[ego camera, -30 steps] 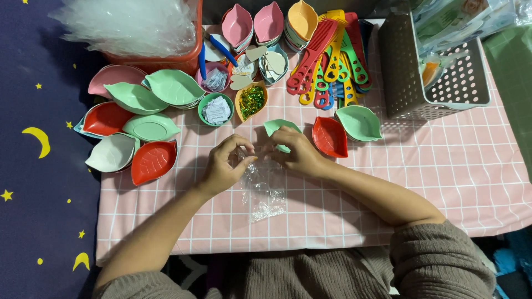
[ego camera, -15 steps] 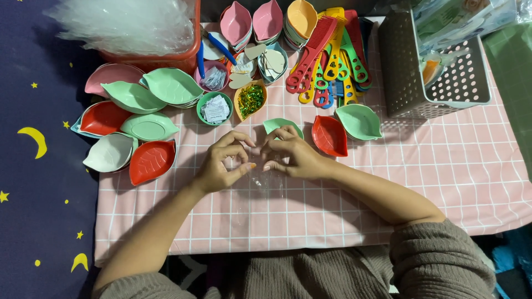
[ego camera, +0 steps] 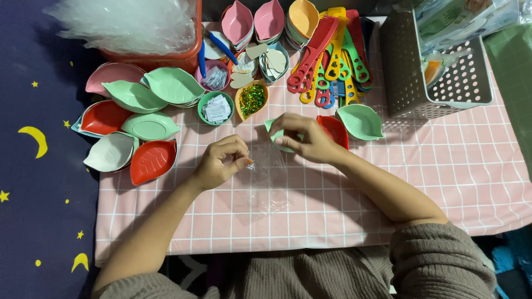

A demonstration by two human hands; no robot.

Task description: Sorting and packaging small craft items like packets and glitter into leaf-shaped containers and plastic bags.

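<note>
Two bare hands work over the pink checked tablecloth (ego camera: pixel 443 182): the left hand (ego camera: pixel 219 163) pinches the edge of a clear plastic bag (ego camera: pixel 266 185) lying between them, while the right hand (ego camera: pixel 305 138) grips a mint-green leaf-shaped dish (ego camera: pixel 275 135).

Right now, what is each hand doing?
Left hand: pinched shut on the clear plastic bag.
Right hand: closed on the small green leaf dish.

Thin clear plastic bag (ego camera: pixel 266 182) looked glossy, crinkled. Pink checked tablecloth (ego camera: pixel 443 182) matt, probably woven fabric. Red leaf-shaped plastic dish (ego camera: pixel 152 160) smooth, shiny. Grey perforated plastic basket (ego camera: pixel 460 83) dull.
</note>
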